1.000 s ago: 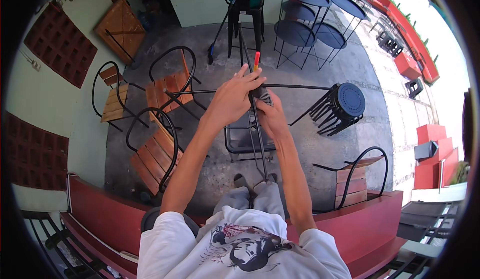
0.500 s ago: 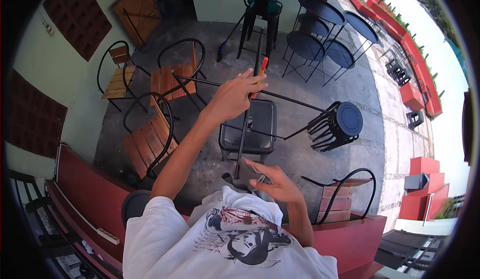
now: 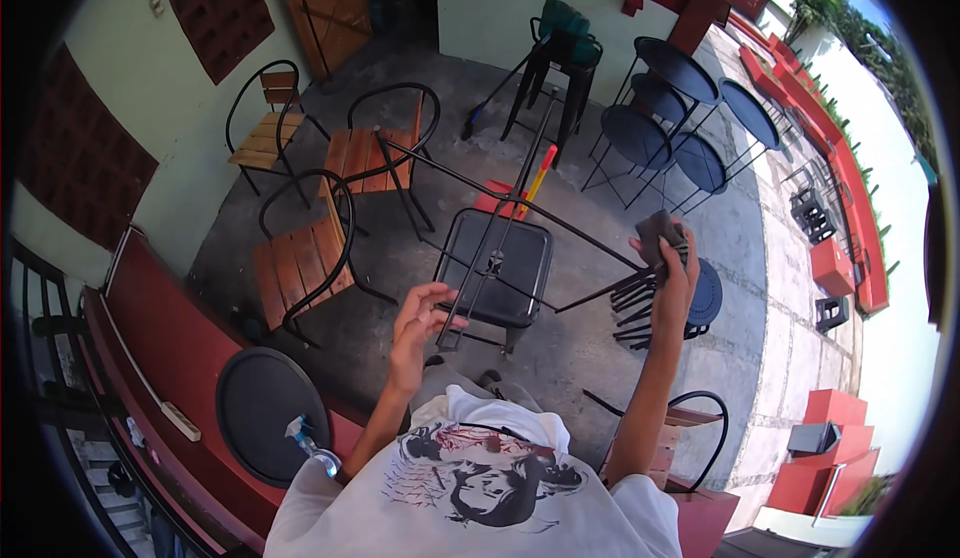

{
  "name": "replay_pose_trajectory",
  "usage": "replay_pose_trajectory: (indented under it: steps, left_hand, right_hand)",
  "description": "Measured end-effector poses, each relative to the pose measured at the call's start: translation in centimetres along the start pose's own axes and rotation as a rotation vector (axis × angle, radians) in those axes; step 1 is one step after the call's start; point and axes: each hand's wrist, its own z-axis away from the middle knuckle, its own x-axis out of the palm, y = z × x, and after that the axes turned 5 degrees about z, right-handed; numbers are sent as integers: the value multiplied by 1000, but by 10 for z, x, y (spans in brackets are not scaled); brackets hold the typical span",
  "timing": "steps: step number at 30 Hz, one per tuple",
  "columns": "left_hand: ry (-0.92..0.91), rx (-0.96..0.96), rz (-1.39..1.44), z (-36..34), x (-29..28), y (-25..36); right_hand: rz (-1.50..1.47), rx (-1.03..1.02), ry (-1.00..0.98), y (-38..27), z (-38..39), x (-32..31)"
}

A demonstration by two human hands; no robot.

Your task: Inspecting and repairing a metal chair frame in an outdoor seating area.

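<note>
A thin black metal frame of crossed legs (image 3: 575,226) rests on a black square-topped stool (image 3: 510,288) in front of me. At the frame's near end, my left hand (image 3: 408,343) has its fingers apart and bent beside a leg; whether they touch it is hard to make out. My right hand (image 3: 676,283), raised at the right, grips a folded grey cloth (image 3: 660,238) near the end of the frame's right leg. Beyond the stool top, a red-and-yellow stick-shaped thing (image 3: 543,173) stands by a red object (image 3: 495,199).
Stacked black stools (image 3: 706,303) stand under my right forearm. Wooden-slat chairs (image 3: 300,263) are on the left, round black tray tables (image 3: 640,138) at the far right. A round black top (image 3: 260,388) with a spray bottle (image 3: 312,446) lies near my left elbow.
My left hand has left the frame's crossing and come down to its near end. My right hand has carried the cloth from the near end out to the right. The view has shifted.
</note>
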Motion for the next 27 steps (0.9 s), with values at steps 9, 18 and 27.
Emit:
replay_pose_trajectory:
  steps: [9,18,27]
  left_hand:
    - [808,205,335,-2,13,-53]
    - [591,329,279,-70,-73,-20]
    - [573,238,216,-186,-82,2]
  right_hand:
    - [-466,390,-366,-8,30,32]
    - [-454,349,-493,-8,86,42]
    - [-325,352,-459,-38,130,88]
